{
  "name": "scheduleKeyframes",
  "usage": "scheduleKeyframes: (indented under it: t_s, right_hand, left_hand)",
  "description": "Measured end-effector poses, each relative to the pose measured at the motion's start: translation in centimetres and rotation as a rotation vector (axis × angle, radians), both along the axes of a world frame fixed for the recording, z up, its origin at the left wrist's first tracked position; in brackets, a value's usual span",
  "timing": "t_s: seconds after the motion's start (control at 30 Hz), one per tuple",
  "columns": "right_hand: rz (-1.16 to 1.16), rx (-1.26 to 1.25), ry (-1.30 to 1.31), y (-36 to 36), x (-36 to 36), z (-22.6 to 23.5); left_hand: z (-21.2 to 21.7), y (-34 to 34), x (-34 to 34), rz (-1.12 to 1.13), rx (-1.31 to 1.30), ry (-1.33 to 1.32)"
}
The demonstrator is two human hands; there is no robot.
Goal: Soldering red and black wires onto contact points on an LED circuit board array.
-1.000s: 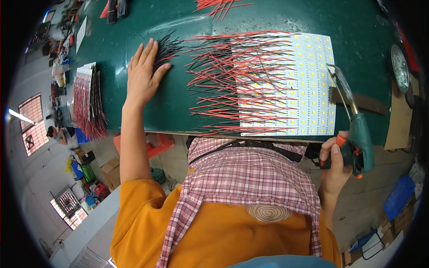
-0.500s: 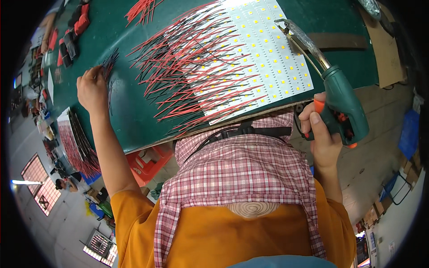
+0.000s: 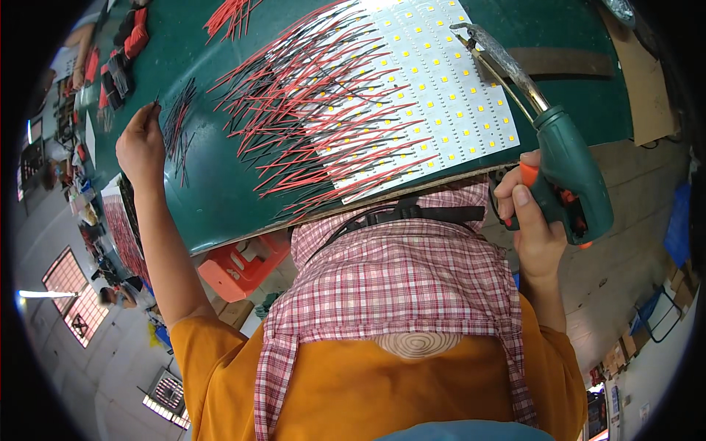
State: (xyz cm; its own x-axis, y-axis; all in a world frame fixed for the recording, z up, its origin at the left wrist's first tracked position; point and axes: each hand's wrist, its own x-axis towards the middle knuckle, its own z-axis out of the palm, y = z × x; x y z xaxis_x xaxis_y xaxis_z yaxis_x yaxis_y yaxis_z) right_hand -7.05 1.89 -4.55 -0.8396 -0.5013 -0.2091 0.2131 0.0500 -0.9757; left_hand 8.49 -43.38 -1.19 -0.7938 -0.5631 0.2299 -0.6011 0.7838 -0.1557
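Green, glossy tabletop [image 3: 213, 192] is filling the upper view, its front edge running just ahead of the wearer's pink checked apron [image 3: 404, 279]. Brown flat strip [image 3: 562, 62] is lying right of the work, tan cardboard sheet [image 3: 649, 92] sitting past it. Orange-red plastic stool [image 3: 239, 273] is standing under the edge on grey floor. Left background: barred window [image 3: 76, 294] is glowing beside a lit white tube lamp [image 3: 48, 295].

Writing: fine dark marks are running in rows down the board, too small to read.

White rectangular LED board with yellow square chips [image 3: 445, 92] is lying flat between the hands, nearer the right. Thin red and black wires [image 3: 287, 121] are fanning off its left side.

Right hand [image 3: 538, 239] is wrapping the handle of a green plastic pistol-shaped soldering gun [image 3: 577, 173]. Metal tip is hanging over the board's right margin; can't tell if touching.

Left hand [image 3: 141, 151] is well left of the board, fingertips pressing together. Dark sliver is poking out, probably a wire end; can't tell for sure. Loose pile of dark thin wires [image 3: 179, 121] is lying just right of it.
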Motion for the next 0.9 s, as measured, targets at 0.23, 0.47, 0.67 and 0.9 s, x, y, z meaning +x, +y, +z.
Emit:
scheduleKeyframes:
  t_s: [0.23,0.47,0.67,0.9]
  right_hand:
    - [-0.016,-0.001,-0.003,0.5,0.3,-0.6]
    - [-0.031,0.012,-0.072,0.5,0.8,-0.6]
    - [-0.046,-0.046,-0.008,0.2,0.6,-0.4]
    - [-0.021,-0.051,0.008,0.1,0.0,-0.2]
  left_hand:
    - [0.4,1.3,-0.6,-0.122,0.023,0.138]
    - [2.5,2.2,-2.5,-0.011,0.449,0.183]
    - [2.5,5.0,-2.1,-0.113,0.458,1.011]
    - [-4.1,7.6,-1.3,-0.011,0.648,1.211]
